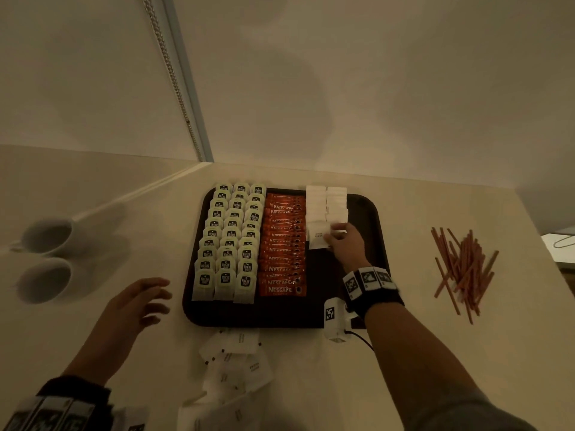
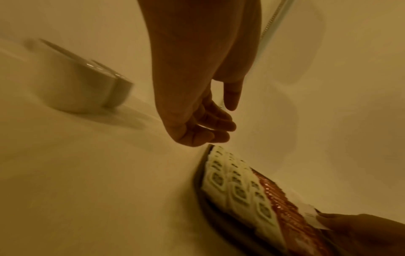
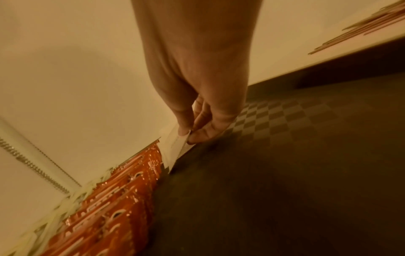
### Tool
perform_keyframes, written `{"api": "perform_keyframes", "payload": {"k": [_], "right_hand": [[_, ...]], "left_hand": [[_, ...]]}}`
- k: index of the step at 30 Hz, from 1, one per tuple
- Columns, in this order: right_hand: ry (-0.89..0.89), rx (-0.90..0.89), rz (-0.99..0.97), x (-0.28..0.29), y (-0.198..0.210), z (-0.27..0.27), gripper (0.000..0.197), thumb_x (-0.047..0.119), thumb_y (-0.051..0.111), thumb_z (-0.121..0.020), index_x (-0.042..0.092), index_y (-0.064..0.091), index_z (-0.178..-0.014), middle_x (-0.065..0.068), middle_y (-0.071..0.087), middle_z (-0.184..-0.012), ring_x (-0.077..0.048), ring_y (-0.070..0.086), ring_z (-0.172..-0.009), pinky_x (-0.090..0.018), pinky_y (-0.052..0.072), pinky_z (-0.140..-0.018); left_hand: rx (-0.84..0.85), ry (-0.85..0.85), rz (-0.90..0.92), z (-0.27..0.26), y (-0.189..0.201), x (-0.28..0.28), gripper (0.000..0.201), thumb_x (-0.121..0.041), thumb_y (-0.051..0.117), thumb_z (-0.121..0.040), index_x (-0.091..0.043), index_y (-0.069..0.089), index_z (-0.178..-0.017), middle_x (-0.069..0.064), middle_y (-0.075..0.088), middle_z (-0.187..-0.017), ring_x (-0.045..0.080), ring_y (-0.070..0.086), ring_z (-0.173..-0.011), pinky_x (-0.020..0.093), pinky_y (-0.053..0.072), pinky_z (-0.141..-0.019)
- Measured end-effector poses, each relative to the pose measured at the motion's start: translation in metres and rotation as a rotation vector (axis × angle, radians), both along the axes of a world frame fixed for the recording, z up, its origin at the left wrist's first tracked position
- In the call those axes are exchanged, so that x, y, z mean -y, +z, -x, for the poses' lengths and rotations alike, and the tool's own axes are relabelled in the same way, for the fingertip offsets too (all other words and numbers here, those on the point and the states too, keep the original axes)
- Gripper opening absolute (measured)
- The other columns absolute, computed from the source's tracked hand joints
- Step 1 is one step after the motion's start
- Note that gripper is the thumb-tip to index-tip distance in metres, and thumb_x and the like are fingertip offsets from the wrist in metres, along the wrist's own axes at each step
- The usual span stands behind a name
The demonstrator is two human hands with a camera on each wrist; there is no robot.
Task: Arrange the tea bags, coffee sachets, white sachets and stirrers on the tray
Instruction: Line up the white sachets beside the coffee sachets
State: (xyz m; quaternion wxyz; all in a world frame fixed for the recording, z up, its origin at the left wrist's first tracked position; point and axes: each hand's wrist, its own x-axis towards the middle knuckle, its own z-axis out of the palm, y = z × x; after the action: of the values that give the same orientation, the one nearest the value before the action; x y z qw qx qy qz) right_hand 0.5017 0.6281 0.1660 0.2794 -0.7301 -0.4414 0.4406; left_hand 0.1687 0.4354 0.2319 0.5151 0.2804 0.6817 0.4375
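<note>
A dark tray (image 1: 367, 213) holds three columns of tea bags (image 1: 228, 244), a column of orange coffee sachets (image 1: 283, 247) and two short columns of white sachets (image 1: 326, 203). My right hand (image 1: 342, 241) pinches a white sachet (image 1: 319, 237) at the near end of the left white column; the pinch shows in the right wrist view (image 3: 186, 136). More white sachets (image 1: 236, 365) lie loose on the counter in front of the tray. Brown stirrers (image 1: 463, 269) are piled to the right. My left hand (image 1: 146, 300) hovers left of the tray, fingers relaxed and empty (image 2: 210, 124).
Two white cups (image 1: 46, 256) stand at the left on the counter. A wall and a window frame with a bead chain (image 1: 177, 85) rise behind the tray. The right part of the tray floor (image 3: 285, 155) is bare.
</note>
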Motion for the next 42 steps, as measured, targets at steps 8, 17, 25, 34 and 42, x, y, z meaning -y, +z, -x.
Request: {"api": "perform_keyframes", "payload": {"k": [8,17,25,34,42], "right_hand": [[0.079,0.258,-0.093,-0.007,-0.013,0.006,0.025,0.015,0.068,-0.084,0.006,0.054,-0.103,-0.007,0.059,-0.100,-0.014,0.055,-0.087,-0.023,0.044,-0.073],[0.387,0.184,-0.263,0.037,0.038,0.036,0.013,0.022,0.062,-0.088,0.018,0.053,-0.097,0.006,0.058,-0.091,-0.005,0.057,-0.081,-0.022,0.050,-0.071],[1.445,0.447,-0.106,0.175,0.050,0.078,0.084,0.054,0.071,-0.072,0.023,0.034,-0.141,0.005,0.037,-0.143,-0.013,0.031,-0.128,-0.028,0.029,-0.106],[1.252,0.675,-0.193,0.209,0.016,0.093,0.097,0.060,0.069,-0.070,0.020,0.022,-0.145,-0.003,0.028,-0.141,-0.024,0.029,-0.127,-0.039,0.032,-0.107],[1.024,0.451,-0.086,0.217,0.014,0.098,0.065,0.036,0.068,-0.082,0.014,0.038,-0.136,-0.005,0.035,-0.142,-0.024,0.030,-0.129,-0.030,0.028,-0.106]], "left_hand": [[0.013,0.127,0.122,0.034,-0.008,0.045,0.022,-0.005,0.040,-0.098,-0.009,0.062,-0.098,0.014,0.061,-0.087,0.018,0.063,-0.062,0.017,0.048,-0.050],[-0.184,0.076,0.221,0.040,-0.016,0.078,0.019,-0.003,0.044,-0.098,-0.002,0.063,-0.101,0.018,0.063,-0.088,0.024,0.060,-0.065,0.034,0.039,-0.064],[-0.460,-0.532,0.189,0.002,-0.024,0.078,0.043,-0.039,0.076,-0.076,-0.037,0.053,-0.112,-0.010,0.053,-0.119,0.011,0.055,-0.100,0.015,0.041,-0.074],[-0.790,-0.754,0.162,-0.071,-0.059,0.057,0.102,-0.051,0.080,-0.066,-0.020,0.025,-0.145,0.004,0.026,-0.143,0.023,0.027,-0.128,0.036,0.037,-0.104],[-0.625,-0.578,0.094,-0.075,-0.062,0.048,0.063,-0.029,0.088,-0.059,-0.019,0.045,-0.104,0.000,0.051,-0.106,0.021,0.051,-0.101,0.030,0.046,-0.080]]}}
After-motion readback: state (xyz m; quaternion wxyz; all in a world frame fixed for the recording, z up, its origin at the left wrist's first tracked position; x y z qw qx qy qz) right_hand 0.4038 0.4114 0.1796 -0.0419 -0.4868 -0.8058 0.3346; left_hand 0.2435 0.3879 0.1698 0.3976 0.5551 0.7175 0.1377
